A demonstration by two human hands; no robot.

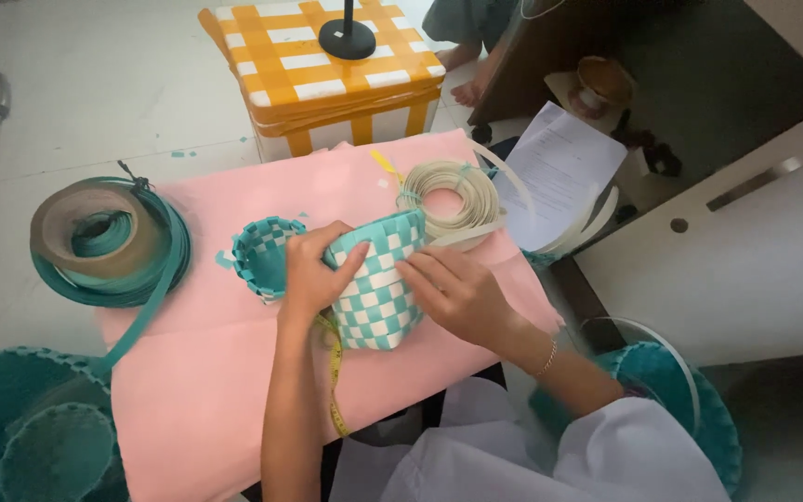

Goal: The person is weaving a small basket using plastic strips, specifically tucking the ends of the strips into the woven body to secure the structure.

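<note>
In the middle of the frame, the left hand (313, 270) and the right hand (453, 290) hold a small woven basket (378, 297) with a teal and white check pattern. The basket lies tilted on a pink sheet (197, 372), its open mouth turned toward the upper part of the frame. The left hand is curled around the left side of the basket, with the thumb on the woven wall and the fingers bent over the rim. The right hand lies half open on the right side, its fingers pressing flat against the weave.

Just left of the left hand stands a second, smaller woven piece (264, 256) in the same colours. A yellow measuring tape (335, 381) lies on the sheet under the basket. Behind the basket, a coil of cream strip (448, 195) rests on the sheet. At the left of the frame lies a coil of teal strip (113, 244). At the top stands a box with orange and white checks (327, 70).
</note>
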